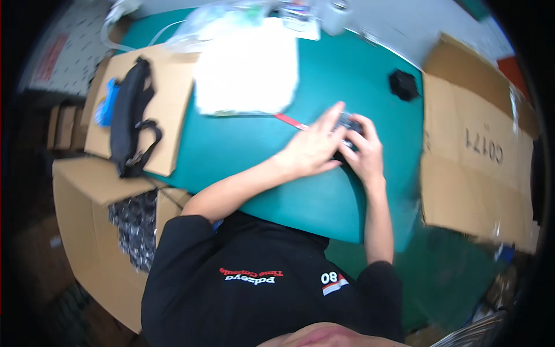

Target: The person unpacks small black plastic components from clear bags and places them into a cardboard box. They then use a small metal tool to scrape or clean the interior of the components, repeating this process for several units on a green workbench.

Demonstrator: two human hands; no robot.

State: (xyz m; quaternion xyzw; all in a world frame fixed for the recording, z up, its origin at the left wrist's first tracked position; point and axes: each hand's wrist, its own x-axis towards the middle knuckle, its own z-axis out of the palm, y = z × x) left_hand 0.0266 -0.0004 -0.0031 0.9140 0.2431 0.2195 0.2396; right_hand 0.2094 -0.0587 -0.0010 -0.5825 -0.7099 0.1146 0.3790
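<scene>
Over the green table mat (277, 199), my two hands meet on a small dark, glossy piece (349, 124), whose kind I cannot make out because fingers cover much of it. My left hand (310, 149) comes from the left, with its fingers along the piece's near left side. Curled fingers of my right hand (369, 151) grip it from the right. A thin red strip (291, 121) lies just left of my left hand, close to a bright white bag (245, 69). Farther right on the mat sits a separate black, faceted piece (403, 85).
A cardboard box (474, 168) stands along the right edge. At left, a black strapped pouch (132, 115) and a blue roll (107, 104) lie on a closed carton (167, 115). Below, an open carton (81, 202) holds many dark glossy pieces (134, 228). Bottles (335, 17) stand at the back.
</scene>
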